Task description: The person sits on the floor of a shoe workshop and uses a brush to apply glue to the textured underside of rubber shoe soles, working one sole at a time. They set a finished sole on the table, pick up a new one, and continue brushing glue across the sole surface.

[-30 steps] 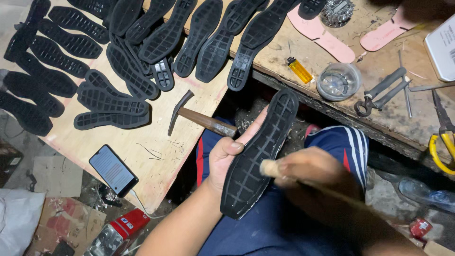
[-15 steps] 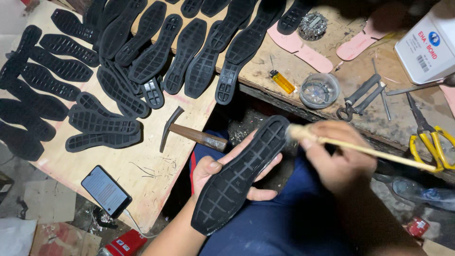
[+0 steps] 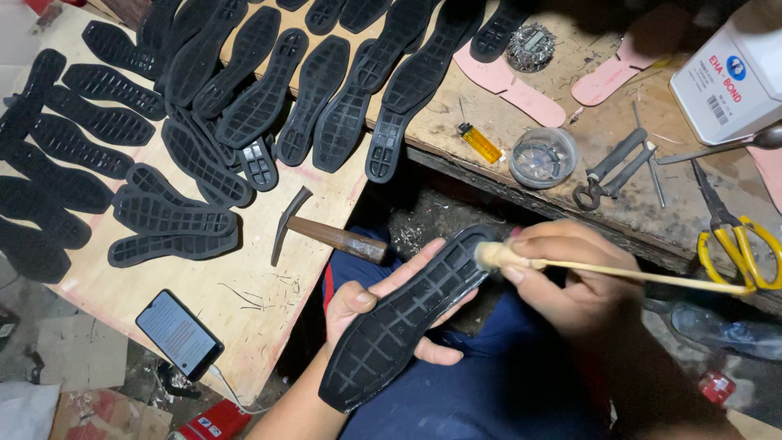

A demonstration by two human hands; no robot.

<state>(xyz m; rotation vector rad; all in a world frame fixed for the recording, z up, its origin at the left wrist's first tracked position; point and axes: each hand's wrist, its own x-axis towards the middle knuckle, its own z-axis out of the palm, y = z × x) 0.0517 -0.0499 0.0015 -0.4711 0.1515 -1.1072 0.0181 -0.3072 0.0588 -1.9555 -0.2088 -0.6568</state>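
Cradling a black rubber sole (image 3: 403,322) from beneath, the left hand (image 3: 383,305) has its fingers curled up around both edges, clamped on it, tread side up, over the lap in blue trousers (image 3: 489,391). The sole lies slantwise, heel end low toward the body, toe end raised toward the bench. At that toe end the right hand (image 3: 570,281) is closed around a thin pale stick (image 3: 643,275) whose wadded, whitish tip (image 3: 491,257) touches the sole's upper edge; the stick's far end runs out to the right.

Just beyond the left hand, on the light wooden board (image 3: 244,301), a hammer (image 3: 322,235) with a brown handle lies with its head toward the soles. Nearer the board's lower edge rests a phone (image 3: 179,334), screen lit, a white cable at its corner.

Farther out, many more black soles (image 3: 244,106) cover the board and the worn bench (image 3: 603,138), overlapping in rows. On the bench to the right lie a yellow lighter (image 3: 481,143), a small clear round tub (image 3: 543,157), grey-handled pincers (image 3: 611,167), yellow-handled scissors (image 3: 737,240), pink insole shapes (image 3: 521,90) and, at the far corner, a white tin (image 3: 733,73)
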